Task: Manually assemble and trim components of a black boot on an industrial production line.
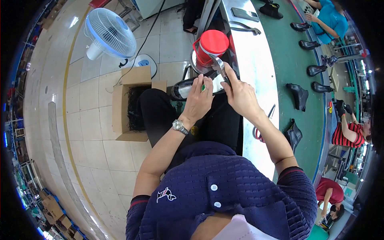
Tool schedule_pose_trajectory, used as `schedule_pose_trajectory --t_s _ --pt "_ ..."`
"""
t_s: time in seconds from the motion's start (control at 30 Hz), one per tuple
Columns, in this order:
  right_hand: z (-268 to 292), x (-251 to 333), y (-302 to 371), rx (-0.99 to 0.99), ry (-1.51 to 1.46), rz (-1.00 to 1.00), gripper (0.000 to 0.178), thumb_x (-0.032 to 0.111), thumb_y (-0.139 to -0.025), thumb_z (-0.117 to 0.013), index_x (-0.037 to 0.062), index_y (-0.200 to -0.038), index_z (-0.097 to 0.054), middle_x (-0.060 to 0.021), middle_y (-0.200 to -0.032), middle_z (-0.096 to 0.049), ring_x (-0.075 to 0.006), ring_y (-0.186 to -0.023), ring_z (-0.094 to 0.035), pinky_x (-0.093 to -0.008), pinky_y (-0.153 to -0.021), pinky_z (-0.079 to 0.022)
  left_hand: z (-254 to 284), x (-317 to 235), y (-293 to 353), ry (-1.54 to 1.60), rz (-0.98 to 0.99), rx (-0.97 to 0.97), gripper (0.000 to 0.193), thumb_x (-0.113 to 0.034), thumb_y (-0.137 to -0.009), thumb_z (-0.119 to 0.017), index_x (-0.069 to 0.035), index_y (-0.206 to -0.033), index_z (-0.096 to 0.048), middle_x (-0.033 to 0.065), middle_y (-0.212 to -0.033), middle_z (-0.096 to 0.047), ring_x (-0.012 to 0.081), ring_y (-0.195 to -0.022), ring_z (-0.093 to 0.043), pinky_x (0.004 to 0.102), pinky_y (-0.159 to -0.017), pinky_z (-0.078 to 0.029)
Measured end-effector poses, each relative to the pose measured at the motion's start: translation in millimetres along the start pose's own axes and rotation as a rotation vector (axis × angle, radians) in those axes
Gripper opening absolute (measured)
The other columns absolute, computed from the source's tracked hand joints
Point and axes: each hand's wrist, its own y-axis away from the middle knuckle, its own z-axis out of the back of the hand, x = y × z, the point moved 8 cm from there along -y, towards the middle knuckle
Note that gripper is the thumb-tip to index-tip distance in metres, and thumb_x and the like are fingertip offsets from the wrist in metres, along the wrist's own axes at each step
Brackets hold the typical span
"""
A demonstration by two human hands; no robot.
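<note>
My right hand [244,98] is closed round a silver metal hand tool [219,66] with a curved head. Whether it is a hammer or pincers I cannot tell. My left hand [197,99], with a green-stoned ring and a wristwatch [178,125], bends its fingers over a dark, shiny shoe [182,90] above my lap. Part of the shoe is hidden under that hand. Just beyond both hands stands a red lidded bucket [213,43].
At my right runs a metal table [256,76] with pincers [245,28], a phone [245,14] and scissors [260,134]. Beyond it, a green conveyor [276,72] carries several black shoes. An open carton [120,106] and a fan [111,33] stand left. Co-workers sit across the conveyor.
</note>
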Motion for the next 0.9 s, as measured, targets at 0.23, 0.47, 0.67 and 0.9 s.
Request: schedule_pose_trajectory --t_s 0.23,0.47,0.67,0.9 --pt "-10 8 -3 0.138 0.113 0.057 0.058 0.016 -0.090 -0.055 0.0122 -0.144 -0.032 -0.0235 -0.066 -0.063 -0.0419 -0.063 -0.064 -0.0519 -0.059 -0.050 8 5 1 0.073 0.043 -0.046 0.048 -0.014 -0.079 -0.062 0.010 -0.119 -0.052 0.0243 -0.116 -0.054 0.0384 -0.119 -0.048 0.0461 -0.104 -0.037" --pt "-25 -4 -6 0.254 0.253 0.057 0.061 0.017 -0.091 -0.056 0.0161 -0.145 -0.029 -0.0228 -0.067 -0.063 -0.0412 -0.064 -0.064 -0.0514 -0.059 -0.050 17 40 -10 0.078 0.262 0.249 0.070 -0.005 -0.061 -0.077 0.012 -0.122 -0.047 0.0204 -0.116 -0.052 0.0350 -0.113 -0.049 0.0411 -0.099 -0.040" --pt "-28 13 0 0.122 0.174 0.014 0.060 0.017 -0.092 -0.054 0.0131 -0.146 -0.028 -0.0220 -0.062 -0.062 -0.0410 -0.060 -0.064 -0.0503 -0.057 -0.050 15 22 5 -0.135 0.096 0.187 0.064 -0.008 -0.071 -0.070 0.014 -0.126 -0.046 0.0227 -0.118 -0.051 0.0374 -0.115 -0.049 0.0424 -0.103 -0.038" --pt "-18 36 -3 0.038 0.068 0.049 0.061 0.015 -0.089 -0.055 0.0125 -0.145 -0.030 -0.0214 -0.061 -0.062 -0.0384 -0.059 -0.065 -0.0495 -0.055 -0.050 20 16 15 -0.240 0.011 0.062 0.045 -0.006 -0.081 -0.053 0.017 -0.120 -0.052 0.0236 -0.116 -0.051 0.0436 -0.118 -0.049 0.0491 -0.106 -0.038"
